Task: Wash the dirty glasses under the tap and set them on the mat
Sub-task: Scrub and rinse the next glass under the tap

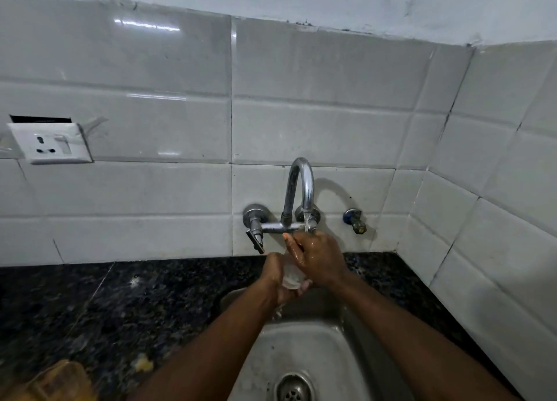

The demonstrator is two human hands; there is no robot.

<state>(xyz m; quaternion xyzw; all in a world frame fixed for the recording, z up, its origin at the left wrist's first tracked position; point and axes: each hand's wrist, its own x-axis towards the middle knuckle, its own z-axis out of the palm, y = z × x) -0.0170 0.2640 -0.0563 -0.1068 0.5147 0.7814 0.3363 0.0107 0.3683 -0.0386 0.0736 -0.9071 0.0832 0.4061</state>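
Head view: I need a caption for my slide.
Left hand holds a glass under the running tap; right hand grips its rim.

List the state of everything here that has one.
Tap: running.
Glass: held over the sink, below the tap.
Left grip: holds the glass's lower part.
Right grip: wet, fingers curled at the glass's top.
Sink: wet; drain unplugged.
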